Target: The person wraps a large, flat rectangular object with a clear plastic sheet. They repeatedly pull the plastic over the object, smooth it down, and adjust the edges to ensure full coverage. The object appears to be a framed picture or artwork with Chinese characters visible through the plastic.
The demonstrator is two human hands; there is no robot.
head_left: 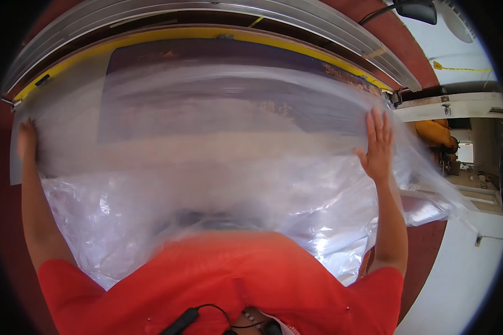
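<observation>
A wide, translucent plastic sheet (207,159) spreads before me over a flat surface, smooth and slightly blurred at the far part, crumpled and shiny nearer my body. Through it shows a dark blue-purple panel (173,114) with faint gold lettering. At the sheet's far left edge, my left hand (27,139) is closed on the plastic, its fingers curled and partly hidden. My right hand (379,146) lies on the sheet near its right side, fingers stretched out and thumb apart. Loose plastic trails off to the right beyond that hand.
A yellow strip (151,33) borders the far edge, with a long silver metal rail (296,17) behind it. To the right are a pale ledge (458,106), an orange object (433,133) and a white surface (469,268). A dark object on a cable (416,11) hangs at the upper right.
</observation>
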